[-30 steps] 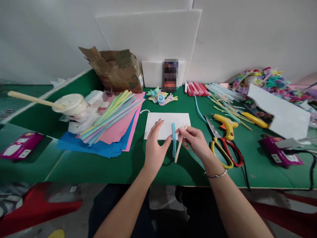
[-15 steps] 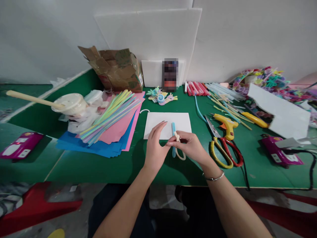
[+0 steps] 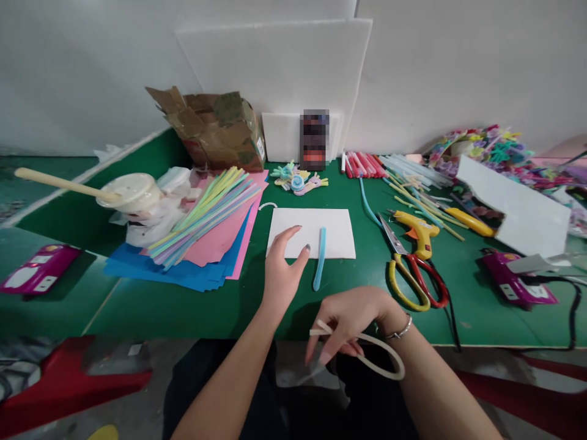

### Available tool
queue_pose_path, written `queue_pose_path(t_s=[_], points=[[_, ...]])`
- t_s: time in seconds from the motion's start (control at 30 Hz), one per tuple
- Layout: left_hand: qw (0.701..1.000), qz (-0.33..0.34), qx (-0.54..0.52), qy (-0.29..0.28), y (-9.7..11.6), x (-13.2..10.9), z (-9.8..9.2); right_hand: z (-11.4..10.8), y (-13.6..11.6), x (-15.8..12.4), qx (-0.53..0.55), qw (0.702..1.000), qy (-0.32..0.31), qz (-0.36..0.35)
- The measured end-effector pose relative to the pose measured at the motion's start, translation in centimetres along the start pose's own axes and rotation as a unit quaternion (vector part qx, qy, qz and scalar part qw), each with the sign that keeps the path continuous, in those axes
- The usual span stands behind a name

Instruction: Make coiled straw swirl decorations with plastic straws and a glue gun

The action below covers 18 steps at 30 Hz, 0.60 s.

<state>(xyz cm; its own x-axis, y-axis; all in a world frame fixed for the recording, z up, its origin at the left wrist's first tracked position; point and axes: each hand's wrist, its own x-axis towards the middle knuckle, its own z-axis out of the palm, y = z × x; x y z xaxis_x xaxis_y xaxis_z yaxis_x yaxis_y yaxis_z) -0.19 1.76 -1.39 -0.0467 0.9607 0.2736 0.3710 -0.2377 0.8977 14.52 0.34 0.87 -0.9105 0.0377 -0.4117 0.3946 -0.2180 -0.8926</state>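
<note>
My left hand (image 3: 280, 266) rests on the green table (image 3: 192, 311) with its fingers apart, the fingertips touching the lower left part of a white sheet (image 3: 312, 233). A light blue foam strip (image 3: 320, 258) lies just right of that hand, half on the sheet. My right hand (image 3: 353, 319) is near the table's front edge, its fingers pinched on a cream foam strip (image 3: 383, 355) bent into a loop that hangs over the edge.
Coloured paper and strips (image 3: 206, 229) lie at the left, beside a torn cardboard box (image 3: 213, 128). Scissors (image 3: 415, 275) and a yellow glue gun (image 3: 418, 231) lie at the right, with markers (image 3: 364, 164) behind them. White foam boards (image 3: 284, 79) lean on the wall.
My right hand pulled back from the blue strip to the table's front edge, carrying the cream strip bent into a loop. The blue strip now lies free. My left hand barely moved.
</note>
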Motion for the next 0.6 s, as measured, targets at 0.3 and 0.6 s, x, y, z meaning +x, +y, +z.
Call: queue_pose_path(t_s=[0.3, 0.6], points=[[0.997, -0.039, -0.066, -0.002, 0.1, 0.3, -0.4, 0.8, 0.0, 1.5, -0.038, 0.997, -0.041, -0.056], [0.988, -0.080, -0.132, -0.029, 0.5, 0.2, -0.3, -1.9, 1.0, -0.1, 0.252, 0.788, 0.505, -0.247]])
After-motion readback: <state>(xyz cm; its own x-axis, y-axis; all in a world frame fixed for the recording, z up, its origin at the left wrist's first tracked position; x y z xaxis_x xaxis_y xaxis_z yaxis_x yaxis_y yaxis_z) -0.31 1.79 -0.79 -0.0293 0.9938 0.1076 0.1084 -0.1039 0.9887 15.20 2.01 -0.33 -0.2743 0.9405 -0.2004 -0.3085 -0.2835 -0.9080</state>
